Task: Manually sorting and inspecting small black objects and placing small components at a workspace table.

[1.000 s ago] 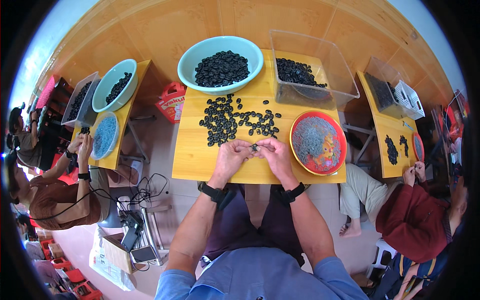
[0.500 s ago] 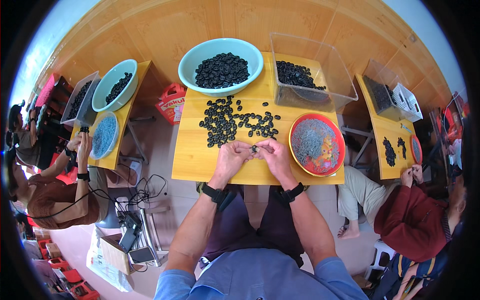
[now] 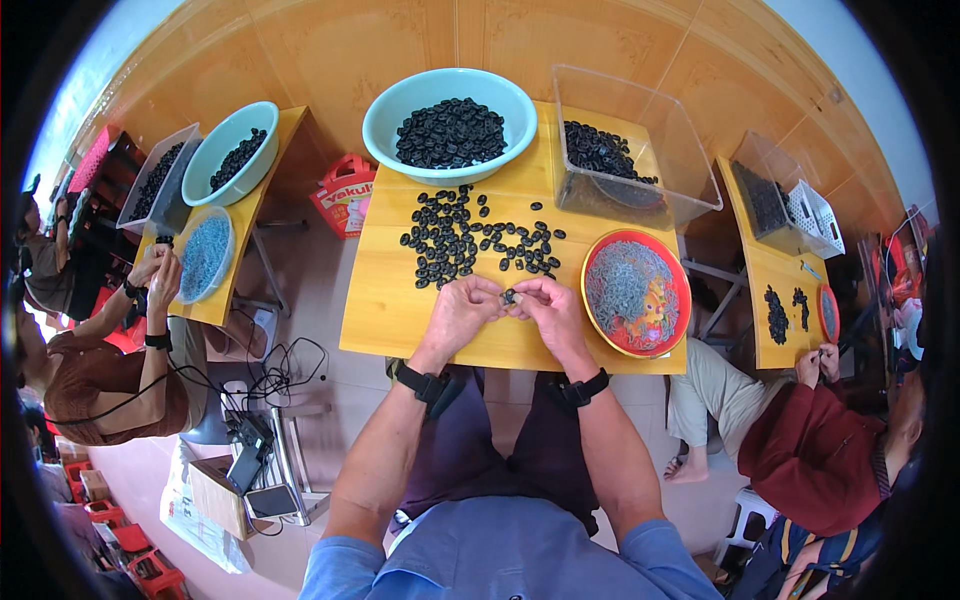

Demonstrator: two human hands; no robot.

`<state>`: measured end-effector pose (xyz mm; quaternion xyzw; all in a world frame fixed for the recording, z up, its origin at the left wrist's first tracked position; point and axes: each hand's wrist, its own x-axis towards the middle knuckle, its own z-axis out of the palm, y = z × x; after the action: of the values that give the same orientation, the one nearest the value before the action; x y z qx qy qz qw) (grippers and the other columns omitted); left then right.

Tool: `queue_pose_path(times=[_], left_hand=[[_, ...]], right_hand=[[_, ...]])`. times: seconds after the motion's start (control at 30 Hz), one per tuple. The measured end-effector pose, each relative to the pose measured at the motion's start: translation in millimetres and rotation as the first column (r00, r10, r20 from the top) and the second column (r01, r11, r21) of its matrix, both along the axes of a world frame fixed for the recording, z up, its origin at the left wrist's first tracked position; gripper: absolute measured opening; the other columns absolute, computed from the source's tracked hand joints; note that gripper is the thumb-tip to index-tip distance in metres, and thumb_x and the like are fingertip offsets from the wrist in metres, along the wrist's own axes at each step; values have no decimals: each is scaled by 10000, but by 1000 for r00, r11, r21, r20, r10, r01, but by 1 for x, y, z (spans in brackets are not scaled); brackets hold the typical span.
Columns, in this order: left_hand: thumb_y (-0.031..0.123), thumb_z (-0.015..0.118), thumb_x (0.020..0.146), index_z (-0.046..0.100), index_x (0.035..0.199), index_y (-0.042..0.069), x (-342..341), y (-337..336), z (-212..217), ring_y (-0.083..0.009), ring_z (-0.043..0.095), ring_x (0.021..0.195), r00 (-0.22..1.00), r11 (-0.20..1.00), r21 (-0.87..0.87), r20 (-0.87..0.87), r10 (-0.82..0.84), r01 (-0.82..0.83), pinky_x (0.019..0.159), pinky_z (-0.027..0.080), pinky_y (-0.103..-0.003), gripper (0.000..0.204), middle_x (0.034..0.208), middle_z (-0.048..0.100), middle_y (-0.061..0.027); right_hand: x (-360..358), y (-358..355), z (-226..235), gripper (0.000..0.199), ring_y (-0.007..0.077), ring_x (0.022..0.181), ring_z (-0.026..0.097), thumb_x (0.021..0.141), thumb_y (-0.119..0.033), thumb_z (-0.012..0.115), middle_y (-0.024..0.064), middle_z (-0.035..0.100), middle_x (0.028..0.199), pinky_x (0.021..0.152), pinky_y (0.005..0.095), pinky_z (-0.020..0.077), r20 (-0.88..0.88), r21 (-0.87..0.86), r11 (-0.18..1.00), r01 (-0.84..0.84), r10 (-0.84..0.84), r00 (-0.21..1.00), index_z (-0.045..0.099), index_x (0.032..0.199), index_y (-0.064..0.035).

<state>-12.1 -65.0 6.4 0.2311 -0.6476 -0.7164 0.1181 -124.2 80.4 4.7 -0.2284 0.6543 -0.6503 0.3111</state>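
My left hand and my right hand meet above the near part of the yellow table. Their fingertips are closed around one small black oval piece, mostly covered by the fingers. Just beyond them, many matching black oval pieces lie loose on the tabletop. Close to my right hand stands a red round tray, holding a heap of thin grey strands or loops; their exact kind is too fine to tell.
At the back are a light-blue basin and a clear plastic bin, both with black pieces. Co-workers sit left and right at tables with similar containers. A red carton stands left of my table; cables tangle lower left.
My hands stay together on the black oval piece, with only slight finger movement. The whole view has shifted a little.
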Motion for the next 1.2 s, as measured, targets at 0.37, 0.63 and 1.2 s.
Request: queue_pose_path(times=[0.37, 0.63, 1.2], left_hand=[[-7, 673, 904, 646, 1004, -73, -1, 2, 2, -126, 712, 780, 999, 995, 99, -31, 19, -15, 689, 571, -227, 123, 858, 742, -120], [16, 687, 926, 630, 1011, -47, -1, 1, -1, -120, 707, 793, 1000, 999, 53, 7, -3, 3, 705, 554, -227, 120, 899, 754, -117], [4, 691, 893, 652, 975, -72, -2, 4, 1, -106, 685, 741, 1000, 998, 53, -11, 25, -25, 654, 543, -215, 118, 827, 732, -105]], right_hand=[[-4, 6, -2, 206, 130, 805, 700, 947, -42, 634, 99, 738, 958, 768, 258, 557, 72, -67, 996, -62, 67, 995, 674, 1119, 65], [-3, 7, 1, 200, 127, 791, 698, 938, -43, 635, 95, 737, 938, 747, 258, 555, 48, -48, 997, -58, 60, 997, 672, 1103, 64], [-2, 4, 3, 158, 143, 767, 705, 931, -59, 658, 99, 730, 901, 706, 263, 548, 76, -26, 999, -31, 33, 997, 670, 1054, 39]])
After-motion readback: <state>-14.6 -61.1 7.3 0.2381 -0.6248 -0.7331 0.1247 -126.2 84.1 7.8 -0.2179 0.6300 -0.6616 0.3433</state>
